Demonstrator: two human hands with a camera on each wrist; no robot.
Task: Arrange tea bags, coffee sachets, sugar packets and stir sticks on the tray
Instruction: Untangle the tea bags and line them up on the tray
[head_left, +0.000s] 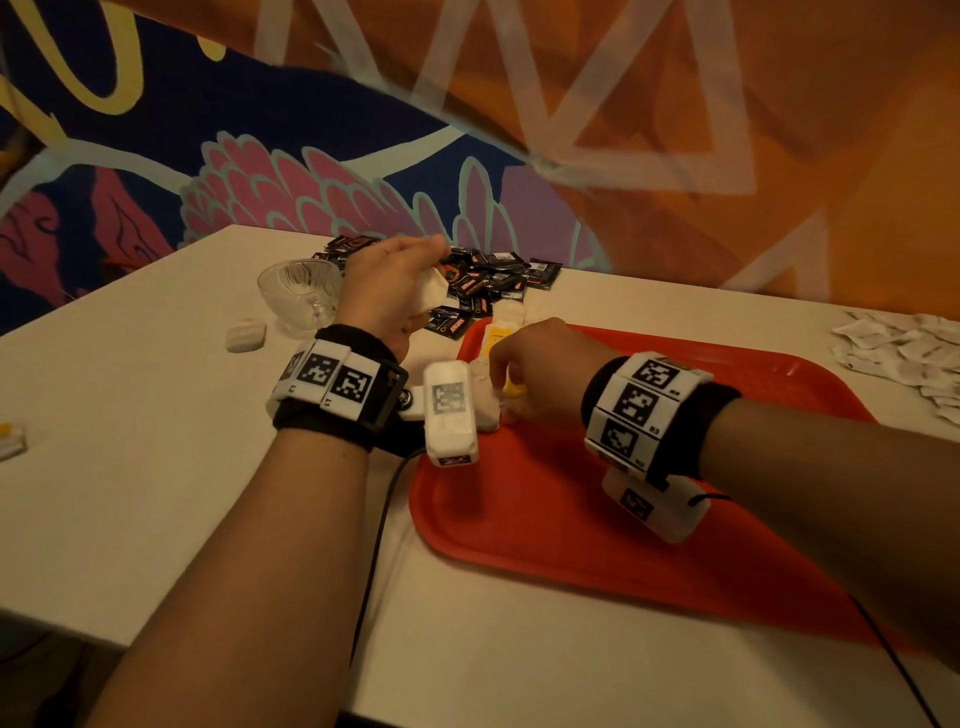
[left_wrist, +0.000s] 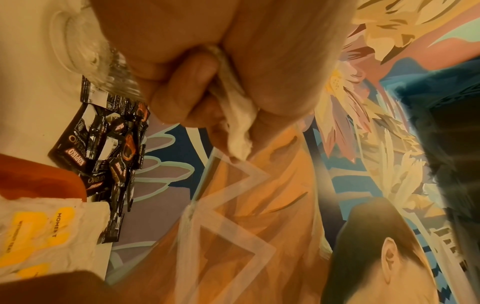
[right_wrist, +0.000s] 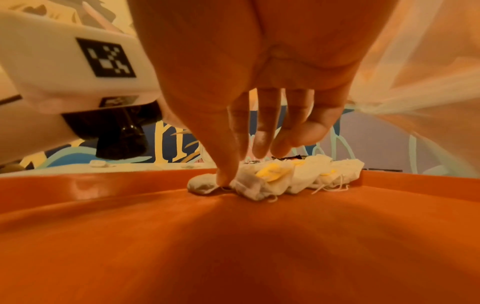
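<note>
My left hand (head_left: 387, 291) is raised over the counter (head_left: 156, 457) at about eleven o'clock from the red tray (head_left: 571, 519), fingers curled round a small bunch of tea bags (left_wrist: 233, 115) pinched against the thumb. My right hand (head_left: 535, 371) is down on the tray's far left corner, fingers extended and fairly open, fingertips (right_wrist: 224, 181) pressing the near end of the row of tea bags already on the tray (right_wrist: 280, 179); it grips nothing that I can see. That row runs roughly from seven to one o'clock along the tray's left edge. The bunch in my left hand lies at ten o'clock from the row, so the left is the nearer hand to feed it. The coffee sachets (head_left: 483, 286) sit heaped at twelve o'clock, the sugar packets (head_left: 898, 348) at two o'clock, both off the tray.
</note>
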